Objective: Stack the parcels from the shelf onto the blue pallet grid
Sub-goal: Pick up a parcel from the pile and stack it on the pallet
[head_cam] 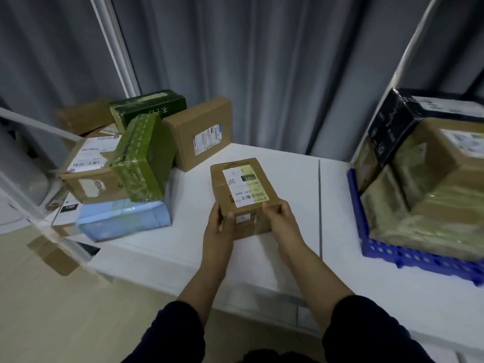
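Note:
A small brown parcel (pixel 245 189) with a white and yellow label sits in the middle of the white table. My left hand (pixel 219 229) grips its near left corner, and my right hand (pixel 281 221) grips its near right corner. At the right edge lies the blue pallet grid (pixel 382 254), with several parcels stacked on it, among them a black box (pixel 392 124) and taped brown boxes (pixel 445 163). To the left stands a pile of parcels: a green-wrapped one (pixel 146 155), a brown labelled box (pixel 86 174), a light blue one (pixel 123 218), a dark green box (pixel 149 104) and a brown box (pixel 201 132).
The white table (pixel 262 258) has a dark seam (pixel 319 205) running front to back between the held parcel and the pallet. Grey curtains hang behind. White frame posts (pixel 117 48) rise at left and right. Another brown box (pixel 56 255) lies low at the left.

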